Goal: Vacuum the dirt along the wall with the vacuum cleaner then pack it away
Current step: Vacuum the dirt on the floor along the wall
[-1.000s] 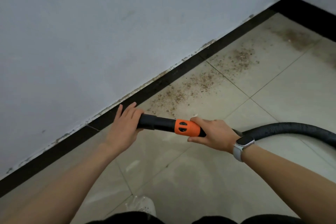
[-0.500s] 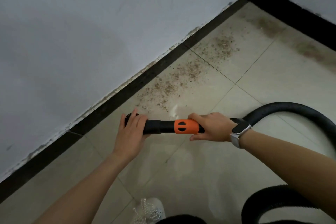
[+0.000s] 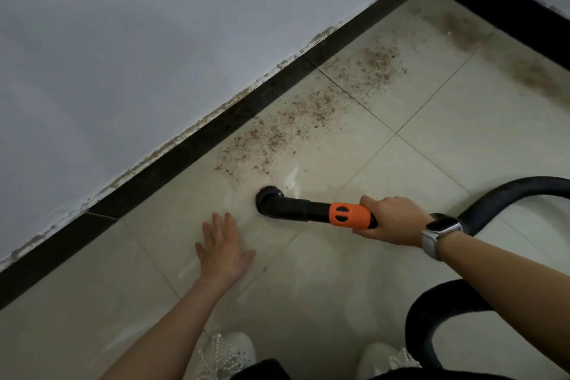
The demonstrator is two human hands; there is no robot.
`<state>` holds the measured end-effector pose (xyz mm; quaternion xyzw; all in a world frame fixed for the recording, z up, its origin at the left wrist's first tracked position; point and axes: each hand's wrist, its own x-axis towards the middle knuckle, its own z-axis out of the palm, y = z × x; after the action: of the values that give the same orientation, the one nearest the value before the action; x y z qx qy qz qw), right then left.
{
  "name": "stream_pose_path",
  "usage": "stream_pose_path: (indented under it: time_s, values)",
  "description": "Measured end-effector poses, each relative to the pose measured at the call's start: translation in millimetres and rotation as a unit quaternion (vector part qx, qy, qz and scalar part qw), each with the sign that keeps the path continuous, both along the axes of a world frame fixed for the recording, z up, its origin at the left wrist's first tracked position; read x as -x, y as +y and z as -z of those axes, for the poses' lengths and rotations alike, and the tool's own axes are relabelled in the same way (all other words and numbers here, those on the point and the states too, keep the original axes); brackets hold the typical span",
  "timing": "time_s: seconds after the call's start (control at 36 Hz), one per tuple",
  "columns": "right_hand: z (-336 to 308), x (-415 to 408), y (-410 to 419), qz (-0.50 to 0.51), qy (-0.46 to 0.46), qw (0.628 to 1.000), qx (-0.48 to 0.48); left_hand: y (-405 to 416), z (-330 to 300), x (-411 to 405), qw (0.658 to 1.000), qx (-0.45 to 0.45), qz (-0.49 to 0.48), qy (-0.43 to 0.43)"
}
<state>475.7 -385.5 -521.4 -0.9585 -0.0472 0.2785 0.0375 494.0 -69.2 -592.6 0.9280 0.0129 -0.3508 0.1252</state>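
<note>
The right hand [image 3: 390, 220] has its grip wrapped around the rear of the vacuum cleaner's black plastic nozzle tube with a bright orange collar [image 3: 320, 212], fingers curled over the top just behind the orange section and the thumb underneath. A smartwatch with a dark screen and pale grey strap [image 3: 439, 230] sits on that wrist. The tube lies nearly level and points left, ending in a small round black brush head [image 3: 267, 197] that rests on the floor or just above it; which of the two cannot be told. The brush head sits at the near edge of a band of brown crumbly dirt [image 3: 296, 123] scattered over the glossy beige floor tiles [image 3: 447, 120], and that band runs diagonally up to the right, close beside the black skirting board [image 3: 191, 151] at the foot of the pale grey painted wall [image 3: 138, 40]. More dirt lies as a darker smear near the far corner, where a second stretch of black skirting meets the first. The left hand [image 3: 223, 248] holds nothing: its fingers are straight and slightly spread, palm facing down, hovering over or resting on the tile just to the left of and nearer than the brush head, apart from the tube. Behind the right hand, the black ribbed flexible hose [image 3: 509, 194] arcs up and away to the right edge, and another loop of it curves round at the lower right beneath the forearm. At the bottom edge, two white shoes [image 3: 228, 355] stand on the tiles.
</note>
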Motion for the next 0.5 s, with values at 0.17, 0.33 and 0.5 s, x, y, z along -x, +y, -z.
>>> stream_pose_path:
  time_s: [0.17,0.33,0.5]
  values:
    - [1.1,9.6,-41.1,0.093,0.000,0.996,-0.007,-28.2,9.5,0.7,0.997,-0.046,0.044,0.045]
    - [-2.0,1.2,-23.6,0.116,-0.005,0.993,-0.026,-47.2,11.9,-1.4,0.996,-0.062,0.032,0.050]
    - [6.3,-2.2,9.4,0.056,0.034,0.996,-0.066,-38.7,14.7,8.9,0.998,-0.044,-0.034,0.002]
